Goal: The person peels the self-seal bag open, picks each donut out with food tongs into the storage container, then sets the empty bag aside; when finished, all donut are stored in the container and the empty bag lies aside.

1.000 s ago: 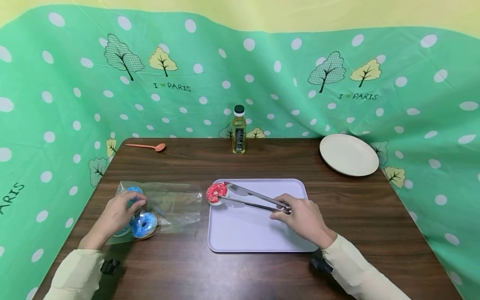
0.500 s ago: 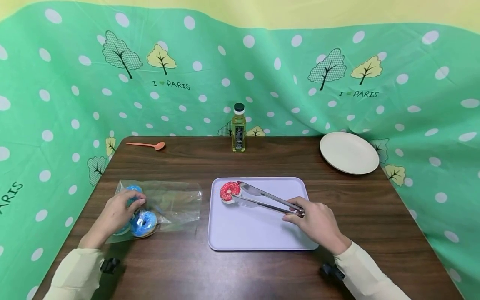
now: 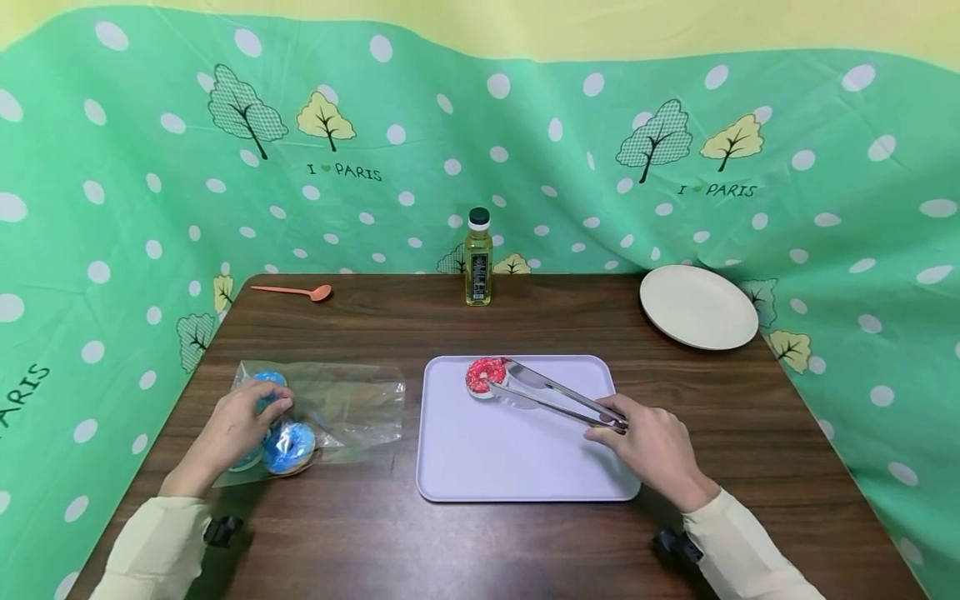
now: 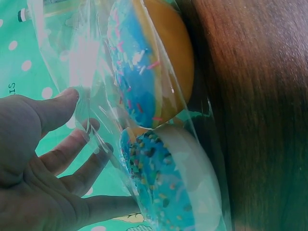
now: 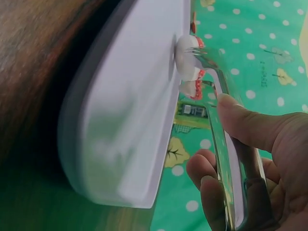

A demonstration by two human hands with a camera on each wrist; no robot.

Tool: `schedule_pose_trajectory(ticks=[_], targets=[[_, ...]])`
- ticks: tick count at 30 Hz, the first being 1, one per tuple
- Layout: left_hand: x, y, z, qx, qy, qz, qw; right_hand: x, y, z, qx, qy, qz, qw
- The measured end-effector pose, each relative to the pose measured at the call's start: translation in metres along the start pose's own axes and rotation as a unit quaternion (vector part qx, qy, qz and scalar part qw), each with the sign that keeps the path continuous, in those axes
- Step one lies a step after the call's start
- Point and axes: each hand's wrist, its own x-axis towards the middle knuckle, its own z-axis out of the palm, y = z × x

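My left hand (image 3: 228, 429) pinches the film of a clear plastic bag (image 3: 363, 408) on the left of the table. Several donuts with blue icing and sprinkles lie inside it, one blue donut (image 3: 302, 454) in plain sight and others partly behind the hand. In my right hand (image 3: 660, 446) I grip metal tongs (image 3: 568, 391). Their tips hold a donut with red icing (image 3: 474, 377) over the back left part of a pale lilac tray (image 3: 517, 467). The right wrist view shows this donut's white underside (image 5: 184, 60) close to the tray surface; whether they touch, I cannot tell.
At the back left lies an orange spoon (image 3: 321, 292). A bottle of yellow oil (image 3: 478, 271) with a dark cap stands at the back middle. A cream plate (image 3: 699, 308) sits at the back right corner. Patterned green cloth (image 3: 555, 167) hangs behind the table.
My right hand has carried the red donut in the tongs rightward, from the tray's left edge to further over the tray. My left hand stays on the bag.
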Motion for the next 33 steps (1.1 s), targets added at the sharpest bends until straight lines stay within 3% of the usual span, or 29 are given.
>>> schedule_pose_trajectory(ticks=[17,33], targets=[[0.0007,0.0,0.0003,0.001,-0.006,-0.005,1.0,-0.0016,0.0078,-0.0011,-0.009,-0.015,0.005,0.9998],[0.0012,-0.0008,0.0,0.002,-0.008,-0.011,0.9999,-0.0014,0.008,-0.0035,0.016,-0.036,0.041,0.9984]])
